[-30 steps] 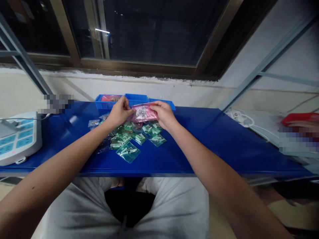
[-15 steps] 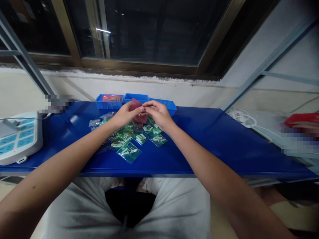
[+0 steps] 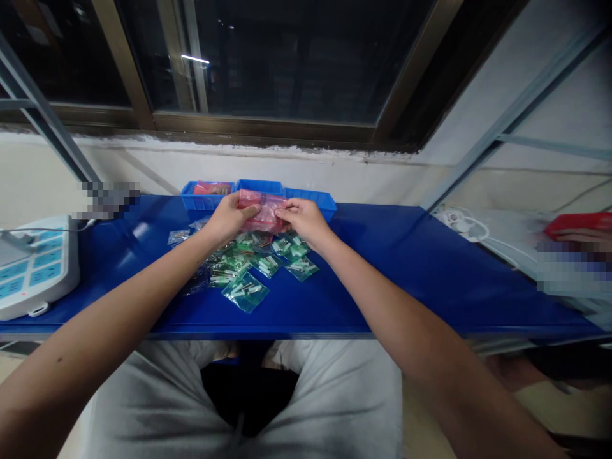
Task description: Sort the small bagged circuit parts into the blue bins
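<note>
A pinkish-red plastic bag (image 3: 262,213) is stretched flat between my two hands, above the far side of a pile. My left hand (image 3: 230,218) grips its left side, thumb across the front. On the right side, my right hand (image 3: 305,220) pinches it between thumb and fingers. What the bag holds, if anything, I cannot make out. Beneath and in front of my hands lie several small clear and greenish plastic packets (image 3: 246,291) with white and metal pieces inside.
Blue plastic bins stand along the wall: a left bin (image 3: 194,201) with red bags in it, a middle bin (image 3: 259,185) and a right bin (image 3: 320,203). A white power strip (image 3: 71,268) sits at the left of the blue table (image 3: 373,280). At far right, another person's hand (image 3: 586,240) is near something red.
The pinkish-red bag, bunched up between my fingers before, is now spread out flat and wide. My hands are slightly further apart. The packets on the table stay put.
</note>
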### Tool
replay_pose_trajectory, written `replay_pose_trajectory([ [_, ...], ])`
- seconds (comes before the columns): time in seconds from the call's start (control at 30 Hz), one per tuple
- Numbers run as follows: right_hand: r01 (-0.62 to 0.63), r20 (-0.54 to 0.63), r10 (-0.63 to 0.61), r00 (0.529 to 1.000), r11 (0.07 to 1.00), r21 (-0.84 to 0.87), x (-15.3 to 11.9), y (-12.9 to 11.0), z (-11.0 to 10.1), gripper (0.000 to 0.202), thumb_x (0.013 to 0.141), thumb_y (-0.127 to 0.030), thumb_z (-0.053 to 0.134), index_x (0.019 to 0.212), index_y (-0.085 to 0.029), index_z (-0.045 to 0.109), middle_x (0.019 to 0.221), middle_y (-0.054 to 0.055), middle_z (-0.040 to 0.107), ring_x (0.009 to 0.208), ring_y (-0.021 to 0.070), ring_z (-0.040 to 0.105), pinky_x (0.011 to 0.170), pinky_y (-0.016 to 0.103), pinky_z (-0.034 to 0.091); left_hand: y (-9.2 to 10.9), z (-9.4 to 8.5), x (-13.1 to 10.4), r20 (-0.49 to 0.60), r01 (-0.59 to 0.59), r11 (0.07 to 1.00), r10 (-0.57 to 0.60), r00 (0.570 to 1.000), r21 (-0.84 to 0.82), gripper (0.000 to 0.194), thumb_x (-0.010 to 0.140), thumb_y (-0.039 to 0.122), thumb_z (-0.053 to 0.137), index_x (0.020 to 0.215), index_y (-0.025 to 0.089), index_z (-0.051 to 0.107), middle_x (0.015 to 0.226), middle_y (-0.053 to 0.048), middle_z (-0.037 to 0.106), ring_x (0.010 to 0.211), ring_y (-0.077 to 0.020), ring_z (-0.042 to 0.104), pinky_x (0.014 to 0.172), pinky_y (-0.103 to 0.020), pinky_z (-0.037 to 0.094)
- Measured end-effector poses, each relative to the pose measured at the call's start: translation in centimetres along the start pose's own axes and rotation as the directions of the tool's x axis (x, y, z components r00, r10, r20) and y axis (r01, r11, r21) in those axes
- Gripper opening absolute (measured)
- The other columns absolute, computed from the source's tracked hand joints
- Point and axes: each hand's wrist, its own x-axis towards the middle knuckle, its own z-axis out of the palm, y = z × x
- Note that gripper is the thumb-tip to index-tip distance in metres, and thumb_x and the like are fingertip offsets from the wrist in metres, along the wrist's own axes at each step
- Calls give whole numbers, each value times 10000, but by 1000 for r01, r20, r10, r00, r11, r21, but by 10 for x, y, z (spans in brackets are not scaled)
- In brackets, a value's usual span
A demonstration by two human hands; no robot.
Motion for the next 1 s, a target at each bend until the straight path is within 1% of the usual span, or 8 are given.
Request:
replay_pose_trajectory([
  [0.17, 54, -107, -55, 993, 999, -9, 0, -2, -2, 127, 783, -215, 700, 751, -189, 580, 590, -23, 578, 461, 109, 516, 467, 251, 428, -1, -6, 4, -19, 71, 997, -71, 997, -6, 135, 796, 194, 706, 743, 155, 588, 648, -26, 561, 594, -136, 583, 631, -341, 584],
  [0.27, 49, -121, -51, 991, 999, -16, 1, -3, -5, 129, 786, -215, 697, 747, -192, 576, 588, -29, 567, 464, 107, 513, 462, 245, 421, -3, -11, 6, -10, 90, 996, -90, 996, 9, 175, 814, 192, 694, 696, 160, 569, 616, -14, 509, 550, -128, 561, 632, -379, 597],
  [0.5, 53, -97, -54, 994, 999, -4, 0, -3, -3, 140, 794, -222, 706, 749, -192, 578, 603, -29, 563, 484, 107, 521, 476, 245, 434, 1, -8, 2, 38, 125, 987, -129, 991, 97, 194, 749, 191, 771, 813, 164, 590, 652, -41, 585, 564, -186, 641, 565, -357, 555],
  [0.57, 42, -80, -39, 996, 999, 34, -1, -4, -2, 133, 803, -215, 703, 756, -189, 582, 619, -26, 567, 489, 104, 529, 484, 247, 457, 0, -6, 3, 16, 108, 987, -111, 994, 117, 195, 742, 178, 767, 798, 160, 580, 658, -43, 595, 560, -192, 648, 555, -356, 548],
  [0.67, -26, -44, 30, 999, 996, 87, -2, -6, -1, 100, 836, -221, 685, 804, -178, 601, 690, 6, 613, 543, 121, 593, 507, 260, 508, -1, -9, 8, -67, 25, 995, -19, 998, 97, 162, 741, 162, 737, 753, 147, 575, 664, -37, 603, 575, -170, 636, 594, -356, 569],
  [0.73, -67, -31, 70, 997, 993, 95, -3, -8, -1, 91, 859, -235, 672, 848, -169, 610, 740, 33, 642, 585, 136, 631, 509, 260, 522, -1, -18, 15, -150, -40, 994, 54, 987, 97, 125, 738, 149, 712, 758, 136, 589, 684, -31, 613, 599, -151, 624, 634, -346, 577],
  [0.83, -92, -30, 94, 995, 993, 74, -3, -9, -1, 108, 873, -253, 668, 861, -167, 605, 764, 45, 646, 593, 134, 642, 492, 249, 521, -1, -42, 28, -281, -80, 977, 134, 950, 196, 95, 747, 142, 676, 808, 136, 604, 722, -24, 632, 627, -147, 616, 655, -327, 557],
  [1.0, -102, 74, 99, 992, 994, 34, -6, -12, 0, 146, 897, -326, 640, 892, -184, 604, 834, 56, 648, 608, 129, 642, 486, 245, 526, -6, -88, 45, -461, -46, 876, 297, 836, 480, 197, 788, 141, 652, 962, 176, 567, 753, 15, 600, 675, -137, 590, 674, -287, 476],
])
